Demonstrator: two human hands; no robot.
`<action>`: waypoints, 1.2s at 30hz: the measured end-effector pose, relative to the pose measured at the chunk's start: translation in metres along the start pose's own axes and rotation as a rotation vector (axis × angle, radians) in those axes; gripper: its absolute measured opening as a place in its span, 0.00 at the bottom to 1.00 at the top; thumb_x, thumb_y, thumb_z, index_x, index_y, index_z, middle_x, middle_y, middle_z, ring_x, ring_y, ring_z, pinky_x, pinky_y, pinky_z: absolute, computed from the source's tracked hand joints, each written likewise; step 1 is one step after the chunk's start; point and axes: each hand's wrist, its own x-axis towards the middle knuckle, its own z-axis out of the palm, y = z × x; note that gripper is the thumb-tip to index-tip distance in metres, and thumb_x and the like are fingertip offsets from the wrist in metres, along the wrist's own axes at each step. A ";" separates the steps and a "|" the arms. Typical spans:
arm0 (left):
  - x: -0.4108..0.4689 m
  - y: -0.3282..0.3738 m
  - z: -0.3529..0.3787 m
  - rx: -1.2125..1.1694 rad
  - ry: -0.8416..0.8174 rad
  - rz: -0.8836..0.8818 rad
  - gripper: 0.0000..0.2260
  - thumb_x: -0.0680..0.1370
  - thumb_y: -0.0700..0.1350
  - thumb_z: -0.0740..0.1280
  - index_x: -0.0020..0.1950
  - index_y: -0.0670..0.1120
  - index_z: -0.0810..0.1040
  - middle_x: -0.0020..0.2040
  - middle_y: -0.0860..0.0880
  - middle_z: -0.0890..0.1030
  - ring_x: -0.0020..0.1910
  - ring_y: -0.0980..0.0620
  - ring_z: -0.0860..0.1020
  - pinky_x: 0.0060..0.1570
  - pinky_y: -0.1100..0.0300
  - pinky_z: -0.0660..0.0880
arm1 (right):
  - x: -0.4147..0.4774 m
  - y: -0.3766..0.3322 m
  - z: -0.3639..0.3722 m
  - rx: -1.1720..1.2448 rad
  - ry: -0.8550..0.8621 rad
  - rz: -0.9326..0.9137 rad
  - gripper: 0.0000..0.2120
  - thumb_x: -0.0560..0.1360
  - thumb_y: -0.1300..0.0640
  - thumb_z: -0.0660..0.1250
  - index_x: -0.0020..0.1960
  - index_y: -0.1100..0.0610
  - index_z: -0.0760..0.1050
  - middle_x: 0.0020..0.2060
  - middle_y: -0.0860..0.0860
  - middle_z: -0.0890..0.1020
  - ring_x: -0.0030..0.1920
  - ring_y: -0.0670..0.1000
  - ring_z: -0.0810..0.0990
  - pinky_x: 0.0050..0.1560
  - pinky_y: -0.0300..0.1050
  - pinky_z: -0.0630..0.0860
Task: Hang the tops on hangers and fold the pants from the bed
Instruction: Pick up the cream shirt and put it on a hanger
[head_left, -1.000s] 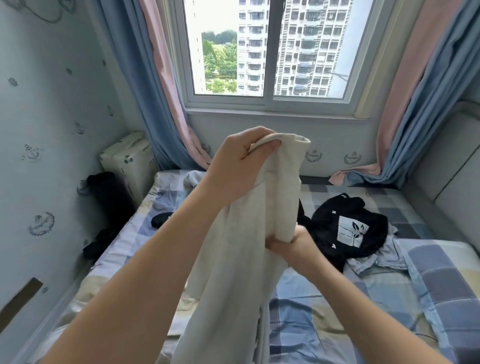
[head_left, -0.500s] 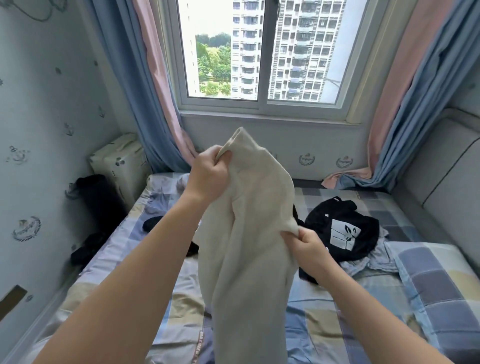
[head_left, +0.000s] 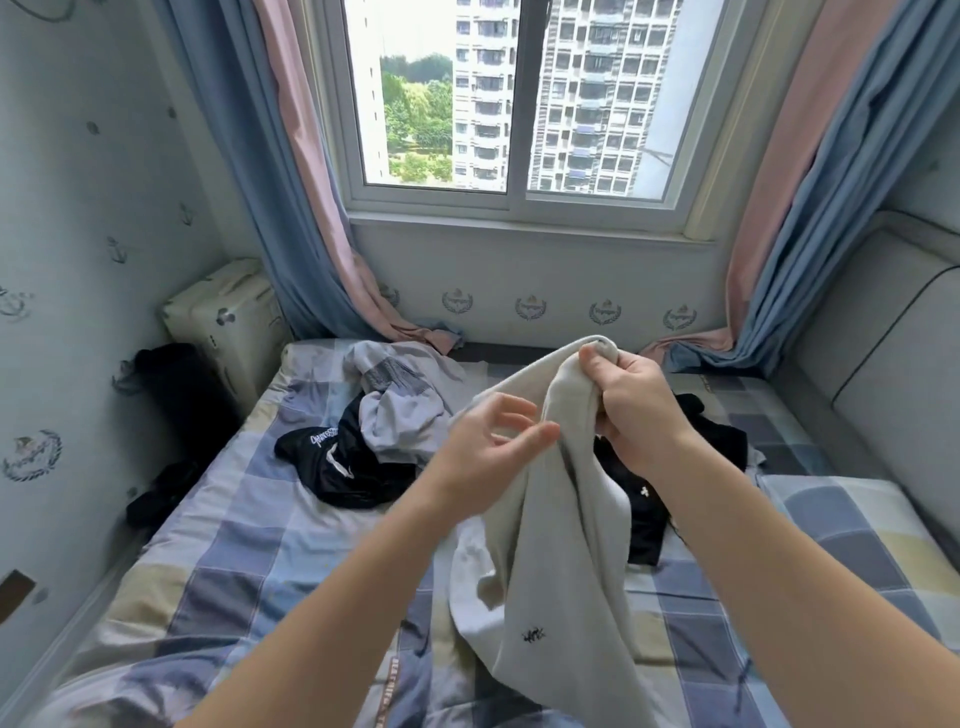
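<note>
Garment (head_left: 550, 571), cream, hangs from our right hand (head_left: 636, 410) and trails onto the bed (head_left: 249, 561) at its near edge; a small dark mark (head_left: 533, 635) shows low on it. We cannot tell whether it is a top or pants. The right hand grips a bunched end of the cloth, fingers curled round it, above the middle of the bed. The left hand (head_left: 488, 447) holds nothing: its fingers are loosely spread, tips just beside or touching the cloth below that grip.

Step in hand, as we judge it: finding the garment's shape. To do it well, we take a second edge with the left hand, level with the right, and draw the two apart until the cloth hangs flat. We lift until the tail clears the sheet, or it may drag and twist. We find a collar or waistband before choosing hanger or fold.

Farther on, toward the left edge, a black piece (head_left: 337, 467) and a grey one (head_left: 400, 421) lie touching. A second black piece (head_left: 649, 519) lies behind the garment, toward the right edge. No hanger is in view.
</note>
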 end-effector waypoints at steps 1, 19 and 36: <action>-0.003 0.001 0.008 -0.036 -0.040 -0.019 0.21 0.71 0.59 0.76 0.59 0.52 0.78 0.55 0.52 0.83 0.50 0.51 0.84 0.47 0.59 0.81 | 0.000 -0.003 0.002 -0.001 0.000 -0.009 0.13 0.83 0.54 0.63 0.44 0.59 0.77 0.37 0.59 0.76 0.39 0.59 0.75 0.36 0.51 0.72; -0.003 -0.020 -0.001 -0.069 0.218 -0.018 0.06 0.81 0.43 0.68 0.45 0.46 0.79 0.38 0.51 0.82 0.39 0.52 0.79 0.42 0.57 0.75 | -0.027 -0.012 -0.006 -0.050 -0.099 -0.169 0.11 0.82 0.62 0.64 0.62 0.54 0.76 0.55 0.51 0.86 0.55 0.51 0.84 0.53 0.48 0.82; -0.015 -0.010 -0.018 -0.308 0.479 0.043 0.06 0.81 0.40 0.68 0.57 0.47 0.75 0.49 0.47 0.81 0.43 0.64 0.82 0.40 0.72 0.76 | -0.073 0.140 -0.009 -0.840 -0.155 -0.011 0.11 0.74 0.60 0.64 0.41 0.45 0.69 0.33 0.46 0.76 0.35 0.51 0.75 0.34 0.46 0.70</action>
